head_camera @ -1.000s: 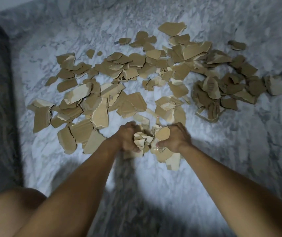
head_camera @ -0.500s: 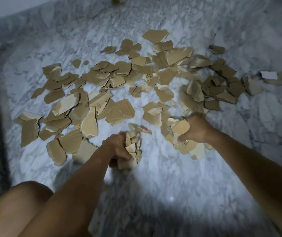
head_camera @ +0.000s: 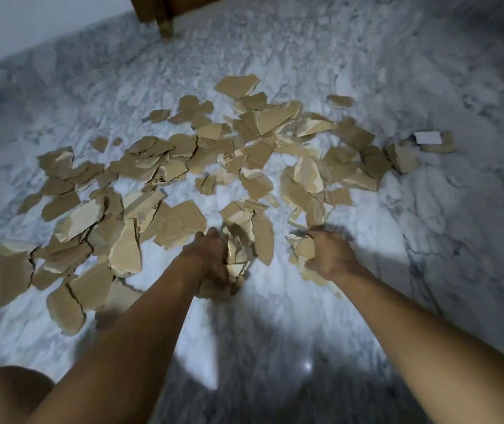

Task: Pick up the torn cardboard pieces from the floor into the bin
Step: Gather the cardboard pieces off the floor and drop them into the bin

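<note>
Torn brown cardboard pieces lie scattered in a wide patch across the white and grey marble floor. My left hand is closed around a bunch of cardboard scraps at the near edge of the patch. To its right, my right hand grips another handful of cardboard scraps, with some pieces hanging below the fist. Both hands are just above the floor and blurred. No bin is in view.
A wooden furniture leg stands at the far top. A white paper scrap lies at the far right of the pile. My bare knee is at the bottom left. Bare marble stretches in front of me.
My hands, together one second ago, have moved apart, each with its own handful. The view has tilted up, showing more far floor and the furniture leg.
</note>
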`<state>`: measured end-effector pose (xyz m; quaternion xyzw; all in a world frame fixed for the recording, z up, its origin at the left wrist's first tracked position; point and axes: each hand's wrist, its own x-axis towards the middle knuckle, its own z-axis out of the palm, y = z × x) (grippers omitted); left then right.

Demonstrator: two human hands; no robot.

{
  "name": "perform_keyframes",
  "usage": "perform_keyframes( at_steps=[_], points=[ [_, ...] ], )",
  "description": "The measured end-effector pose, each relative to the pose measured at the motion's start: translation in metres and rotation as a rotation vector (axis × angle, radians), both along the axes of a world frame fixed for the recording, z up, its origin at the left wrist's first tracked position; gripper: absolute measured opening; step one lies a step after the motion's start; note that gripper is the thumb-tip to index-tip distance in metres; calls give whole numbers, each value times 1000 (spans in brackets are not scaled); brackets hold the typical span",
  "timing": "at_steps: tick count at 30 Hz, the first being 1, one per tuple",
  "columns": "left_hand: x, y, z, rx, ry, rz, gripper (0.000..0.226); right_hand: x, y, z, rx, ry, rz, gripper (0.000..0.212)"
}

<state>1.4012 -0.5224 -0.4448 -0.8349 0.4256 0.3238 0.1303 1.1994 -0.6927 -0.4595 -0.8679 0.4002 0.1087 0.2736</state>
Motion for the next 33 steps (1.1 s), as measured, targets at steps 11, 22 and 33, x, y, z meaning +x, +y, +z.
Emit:
perform_keyframes(
  at_steps=[11, 22, 33],
  points=[
    [-20, 18, -17, -183, 157, 122, 48, -3, -4, 3, 142, 119, -18, 67],
    [3, 68, -25, -219, -8, 209, 51, 101, 13, 11, 318, 3, -211, 95],
    [5, 74, -37, -198, 135, 305, 49, 94, 35, -34, 368, 19, -264, 81]
  ],
)
